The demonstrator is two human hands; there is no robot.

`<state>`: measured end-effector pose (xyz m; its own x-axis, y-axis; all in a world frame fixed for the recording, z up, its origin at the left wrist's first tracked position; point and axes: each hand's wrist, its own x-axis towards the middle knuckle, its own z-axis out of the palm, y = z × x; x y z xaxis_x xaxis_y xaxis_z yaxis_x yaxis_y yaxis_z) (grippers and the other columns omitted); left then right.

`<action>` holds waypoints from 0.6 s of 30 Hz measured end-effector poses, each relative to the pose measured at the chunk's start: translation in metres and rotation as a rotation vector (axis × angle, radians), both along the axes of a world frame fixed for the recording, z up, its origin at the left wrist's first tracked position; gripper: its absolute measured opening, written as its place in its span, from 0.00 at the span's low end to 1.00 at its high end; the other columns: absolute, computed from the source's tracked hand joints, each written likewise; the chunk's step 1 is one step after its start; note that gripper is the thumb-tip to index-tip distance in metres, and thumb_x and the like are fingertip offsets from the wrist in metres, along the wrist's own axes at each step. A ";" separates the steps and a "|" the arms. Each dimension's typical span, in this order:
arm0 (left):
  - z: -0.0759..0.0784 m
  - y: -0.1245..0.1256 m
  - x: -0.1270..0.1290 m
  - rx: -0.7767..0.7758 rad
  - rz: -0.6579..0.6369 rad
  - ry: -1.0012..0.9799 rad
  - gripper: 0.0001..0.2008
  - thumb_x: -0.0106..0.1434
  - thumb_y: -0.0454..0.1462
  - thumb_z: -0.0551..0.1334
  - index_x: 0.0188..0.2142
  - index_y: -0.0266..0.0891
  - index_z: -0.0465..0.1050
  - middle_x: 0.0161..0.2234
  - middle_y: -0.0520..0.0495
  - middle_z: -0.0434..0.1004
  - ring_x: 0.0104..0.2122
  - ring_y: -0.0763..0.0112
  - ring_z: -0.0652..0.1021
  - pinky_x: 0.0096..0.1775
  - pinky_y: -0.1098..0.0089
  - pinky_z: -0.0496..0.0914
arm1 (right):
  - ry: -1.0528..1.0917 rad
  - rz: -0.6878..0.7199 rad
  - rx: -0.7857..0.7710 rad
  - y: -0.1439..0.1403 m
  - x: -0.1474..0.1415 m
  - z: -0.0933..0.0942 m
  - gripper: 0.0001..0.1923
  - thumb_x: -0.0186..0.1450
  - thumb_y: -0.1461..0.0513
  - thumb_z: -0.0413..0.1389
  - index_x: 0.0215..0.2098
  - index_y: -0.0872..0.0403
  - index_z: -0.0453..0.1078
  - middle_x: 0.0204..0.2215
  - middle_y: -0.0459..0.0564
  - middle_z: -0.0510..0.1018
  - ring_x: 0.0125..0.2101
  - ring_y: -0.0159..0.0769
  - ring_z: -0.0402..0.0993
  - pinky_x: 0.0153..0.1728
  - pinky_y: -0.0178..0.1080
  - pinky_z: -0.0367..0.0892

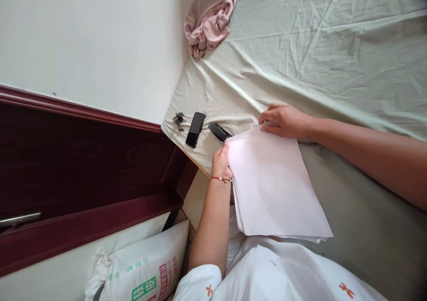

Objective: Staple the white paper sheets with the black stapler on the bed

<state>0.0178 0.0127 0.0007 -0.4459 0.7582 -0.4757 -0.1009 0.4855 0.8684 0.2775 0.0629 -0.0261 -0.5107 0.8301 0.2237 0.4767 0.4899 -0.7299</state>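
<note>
White cloth of a shirt (267,270), dotted with small orange figures, was spread nearest. At the near left, a white sack (143,270) was tilted on its side, marked with green and red print. Just beyond the shirt, a stack of white paper (273,190) was held at a slant, its near edge brought close to the shirt and its layers shown at the near right corner. By the left hand (221,162) the paper was gripped at its far left corner, and a red bracelet (220,179) with beads was worn on that wrist. By the right hand (283,119) the far edge was pinched, with the thumb laid on top and the fingers bent beyond the edge.

To the left, a dark red door (83,154) was seen, fitted with a metal handle (20,219). Just past the left hand, a black stapler (218,132) was set on a pale green sheet (327,47); whether it was touched by the paper could not be told. Left of it a black phone (195,130) was laid, and left of that, near the edge, some keys (179,119). At the far left, a white wall (93,38) was met by the sheet, and just beside it a pink cloth (210,23) was left crumpled.
</note>
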 end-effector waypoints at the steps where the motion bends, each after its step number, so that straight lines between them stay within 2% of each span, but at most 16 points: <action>1: 0.000 0.001 -0.001 -0.024 0.023 0.002 0.17 0.49 0.43 0.80 0.27 0.35 0.76 0.25 0.48 0.81 0.29 0.64 0.83 0.39 0.64 0.78 | 0.003 -0.025 -0.018 0.000 0.000 0.001 0.17 0.68 0.57 0.55 0.49 0.56 0.78 0.36 0.58 0.80 0.45 0.48 0.76 0.46 0.44 0.69; 6: -0.004 0.006 -0.006 -0.113 0.082 -0.007 0.10 0.56 0.38 0.75 0.29 0.35 0.78 0.27 0.46 0.83 0.28 0.65 0.82 0.37 0.63 0.79 | 0.074 -0.101 -0.043 0.001 0.003 0.000 0.23 0.65 0.55 0.58 0.56 0.53 0.75 0.45 0.59 0.80 0.43 0.49 0.77 0.47 0.48 0.70; 11: -0.008 0.009 -0.007 -0.070 0.129 0.000 0.06 0.58 0.35 0.73 0.33 0.37 0.79 0.30 0.46 0.84 0.33 0.62 0.84 0.39 0.63 0.80 | 0.189 -0.219 -0.081 0.003 0.006 -0.003 0.34 0.64 0.52 0.61 0.66 0.53 0.66 0.48 0.60 0.81 0.46 0.51 0.77 0.49 0.51 0.71; 15: -0.007 0.009 -0.001 -0.030 0.176 -0.041 0.05 0.61 0.34 0.70 0.38 0.37 0.81 0.32 0.45 0.86 0.36 0.61 0.86 0.41 0.63 0.82 | 0.280 -0.257 -0.195 0.005 0.009 0.000 0.40 0.65 0.50 0.61 0.71 0.53 0.59 0.39 0.53 0.81 0.35 0.43 0.75 0.41 0.46 0.71; 17: -0.007 0.009 0.001 -0.020 0.198 -0.030 0.08 0.62 0.35 0.70 0.40 0.35 0.81 0.33 0.43 0.86 0.37 0.62 0.86 0.41 0.64 0.82 | 0.264 -0.252 -0.218 0.007 0.010 0.003 0.36 0.65 0.50 0.61 0.67 0.54 0.64 0.35 0.50 0.80 0.34 0.42 0.73 0.39 0.44 0.70; 18: -0.008 0.009 0.001 -0.021 0.198 -0.019 0.10 0.61 0.36 0.71 0.42 0.35 0.81 0.33 0.43 0.87 0.37 0.62 0.86 0.41 0.64 0.82 | 0.220 -0.248 -0.220 0.007 0.011 0.004 0.31 0.65 0.50 0.60 0.62 0.54 0.69 0.34 0.50 0.79 0.34 0.41 0.73 0.38 0.43 0.69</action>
